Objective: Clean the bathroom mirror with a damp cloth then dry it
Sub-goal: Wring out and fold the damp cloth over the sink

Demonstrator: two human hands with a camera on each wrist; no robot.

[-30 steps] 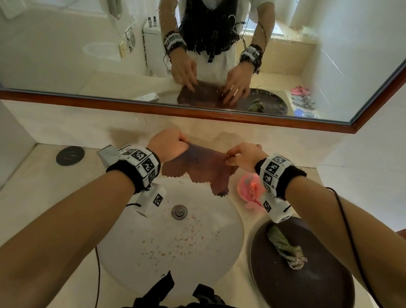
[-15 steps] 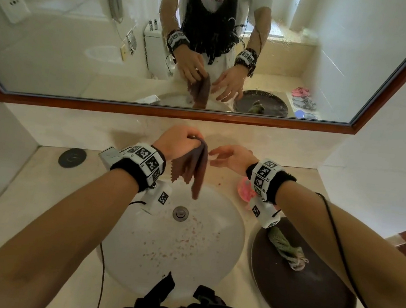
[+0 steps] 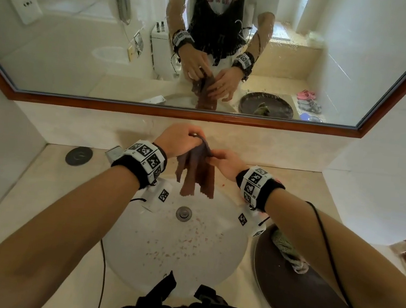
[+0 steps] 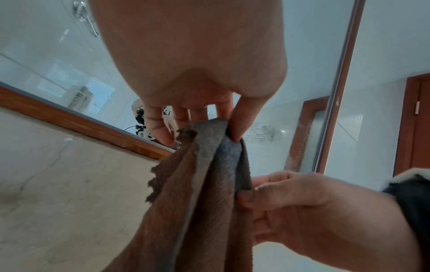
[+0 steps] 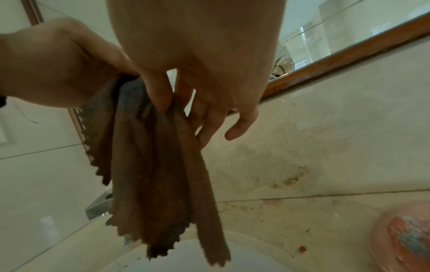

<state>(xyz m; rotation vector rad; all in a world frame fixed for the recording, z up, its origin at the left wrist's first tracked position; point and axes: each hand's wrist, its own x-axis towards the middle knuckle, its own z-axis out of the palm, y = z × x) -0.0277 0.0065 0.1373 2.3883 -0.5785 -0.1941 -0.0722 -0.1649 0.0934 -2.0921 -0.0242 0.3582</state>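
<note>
Brown cloth gathered in both hands above the sink, hanging lengthwise toward the drain.

Nearest the person, the white sink [image 3: 149, 256] lies below the hands, its drain [image 3: 184, 213] almost straight under the cloth's free end. Above the sink, the brown cloth [image 3: 196, 172] hangs bunched into a narrow bundle, long axis vertical, zigzag-cut lower edge clear of the basin. The left hand [image 3: 178, 139] grips its top, fingers curled round the gathered folds; the right hand [image 3: 223, 162], just right of the cloth and slightly lower, pinches the same bundle under the left. Right of the sink sits a dark basin [image 3: 306, 305] with a greenish rag [image 3: 289, 255] in it. Beyond the sink, up the backsplash, the mirror [image 3: 57, 43] shows water spots; the cloth has not yet reached it, so the next move is probably up and forward from here.
</note>
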